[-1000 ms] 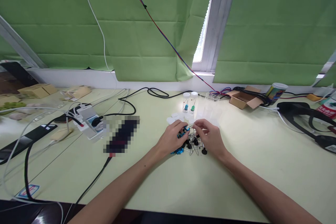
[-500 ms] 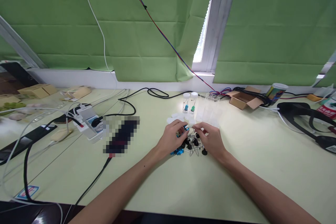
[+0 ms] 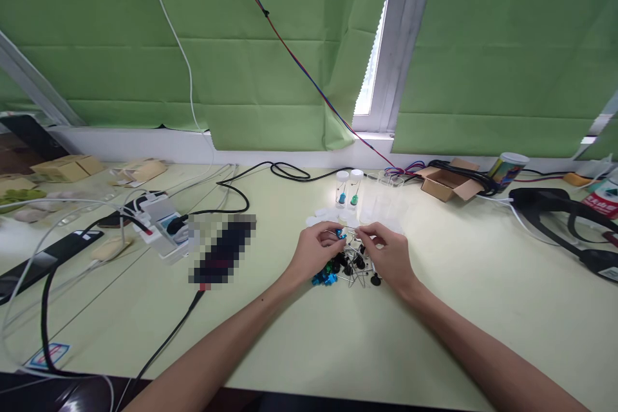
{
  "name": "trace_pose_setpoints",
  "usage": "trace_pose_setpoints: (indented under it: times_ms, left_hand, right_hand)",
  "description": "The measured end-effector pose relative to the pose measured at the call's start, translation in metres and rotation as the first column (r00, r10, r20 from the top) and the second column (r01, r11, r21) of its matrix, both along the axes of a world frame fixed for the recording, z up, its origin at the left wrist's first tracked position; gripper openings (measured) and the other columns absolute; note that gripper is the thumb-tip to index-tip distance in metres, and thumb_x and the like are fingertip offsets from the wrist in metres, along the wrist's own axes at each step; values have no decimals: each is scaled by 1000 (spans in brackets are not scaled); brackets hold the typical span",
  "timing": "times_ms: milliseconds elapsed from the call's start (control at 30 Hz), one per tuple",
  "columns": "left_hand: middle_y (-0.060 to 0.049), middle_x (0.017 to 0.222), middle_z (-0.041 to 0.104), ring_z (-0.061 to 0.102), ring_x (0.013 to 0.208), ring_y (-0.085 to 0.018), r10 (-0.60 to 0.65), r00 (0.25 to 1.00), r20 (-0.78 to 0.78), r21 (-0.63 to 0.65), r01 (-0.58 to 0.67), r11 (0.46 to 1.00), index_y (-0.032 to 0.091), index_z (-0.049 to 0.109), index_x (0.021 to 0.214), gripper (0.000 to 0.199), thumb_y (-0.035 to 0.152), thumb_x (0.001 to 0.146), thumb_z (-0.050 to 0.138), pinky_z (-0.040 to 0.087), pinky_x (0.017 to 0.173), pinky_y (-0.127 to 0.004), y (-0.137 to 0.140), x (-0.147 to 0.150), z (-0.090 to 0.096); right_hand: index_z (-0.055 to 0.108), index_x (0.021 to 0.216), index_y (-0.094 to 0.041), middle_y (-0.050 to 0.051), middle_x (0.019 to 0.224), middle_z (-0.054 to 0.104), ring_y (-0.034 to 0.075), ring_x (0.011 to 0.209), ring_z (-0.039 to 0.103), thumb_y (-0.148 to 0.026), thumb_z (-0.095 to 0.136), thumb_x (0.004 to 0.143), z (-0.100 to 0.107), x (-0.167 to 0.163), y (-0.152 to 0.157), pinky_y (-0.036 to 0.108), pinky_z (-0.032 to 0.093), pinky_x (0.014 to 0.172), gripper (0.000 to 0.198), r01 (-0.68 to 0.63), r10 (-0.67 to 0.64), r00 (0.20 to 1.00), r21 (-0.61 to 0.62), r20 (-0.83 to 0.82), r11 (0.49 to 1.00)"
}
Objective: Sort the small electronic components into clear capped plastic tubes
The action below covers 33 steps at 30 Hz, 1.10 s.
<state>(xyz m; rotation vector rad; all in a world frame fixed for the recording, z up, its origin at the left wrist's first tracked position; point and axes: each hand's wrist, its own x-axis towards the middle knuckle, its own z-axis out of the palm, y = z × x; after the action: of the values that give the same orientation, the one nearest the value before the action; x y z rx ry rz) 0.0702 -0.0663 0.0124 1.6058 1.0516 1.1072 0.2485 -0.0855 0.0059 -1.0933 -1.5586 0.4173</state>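
My left hand [image 3: 315, 251] pinches a small shiny blue piece [image 3: 340, 234] between thumb and fingers. My right hand [image 3: 387, 253] is closed at the fingertips on a thin bent metal wire [image 3: 353, 229], which reaches toward the blue piece; whether the two are joined is too small to tell. Below both hands lies a pile of black knobs [image 3: 360, 262] and metal wires. More blue pieces [image 3: 324, 279] lie at its left, with some green ones partly under my left hand. Behind stand two clear capped vials, one with a blue piece [image 3: 342, 198] inside, the other with a green piece [image 3: 355, 199].
Clear plastic tubes [image 3: 381, 203] and white round caps [image 3: 323, 214] sit behind my hands. An open cardboard box [image 3: 447, 185], a can [image 3: 508, 170] and a black headset [image 3: 545, 212] are at right. A power strip [image 3: 161, 225] and cables lie at left.
My left fingers have shifted slightly, and the blue piece shows more plainly between them. My right hand stays almost in place, still at the wire.
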Motion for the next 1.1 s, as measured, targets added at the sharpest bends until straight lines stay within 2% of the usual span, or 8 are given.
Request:
trace_pose_setpoints:
  times_ms: [267,433,600,733,800,867,967,1100]
  left_hand:
    - [-7,93,73,70,88,-21,-31,999,36,-32,32,999,16,69,101,30,29,75,75,58,83,-32,-3,1,3]
    - [-8,89,73,72,89,-24,-35,997,62,-78,40,996,15,67,102,34,32,73,77,58,84,-36,-4,2,6]
    - [-7,80,74,73,86,-26,-17,989,146,-195,46,980,15,67,102,39,33,71,80,57,85,-39,-3,0,9]
    - [-9,92,73,73,86,-25,45,965,258,-270,27,962,14,69,96,36,38,72,80,56,89,-39,-2,1,12]
    - [-9,96,72,73,84,-23,56,952,301,-268,28,963,13,70,92,34,41,74,77,57,89,-39,-1,1,11]
    - [-8,92,72,73,80,-22,58,956,287,-252,18,967,13,70,91,34,41,74,77,58,86,-38,1,0,9]
    - [-7,83,71,71,75,-20,51,981,189,-183,-16,983,14,68,95,35,39,73,77,58,76,-35,4,-1,6]
    - [-5,83,71,67,74,-19,59,998,34,-42,-58,997,17,68,100,32,37,76,73,56,68,-31,4,-3,1]
  right_hand:
    - [70,83,-20,0,77,73,14,55,62,-31,61,90,0,1,2,29,54,59,15,33,-33,999,-5,-8,999]
    - [70,84,-20,1,79,73,15,56,62,-33,62,89,-2,0,3,29,54,58,16,41,-42,998,-23,-44,999]
    - [70,84,-20,2,80,72,16,65,64,-33,60,90,-1,-1,1,29,56,60,17,35,-37,997,-28,-74,999]
    - [70,84,-20,2,79,72,17,68,65,-32,60,90,0,-1,0,29,57,61,16,38,-41,996,-37,-84,999]
    - [70,85,-20,2,79,71,17,69,65,-32,61,90,0,-2,0,29,57,61,16,38,-42,995,-41,-85,998]
    - [70,86,-20,2,79,71,17,69,66,-32,61,90,1,-2,0,30,58,62,15,43,-46,995,-40,-85,998]
    - [69,86,-20,2,80,71,17,69,67,-30,61,89,2,-3,-1,29,58,63,13,60,-61,994,-17,-91,998]
    - [67,91,-20,2,81,70,17,73,68,-27,60,90,3,-3,-3,29,59,64,10,78,-75,992,29,-102,996]
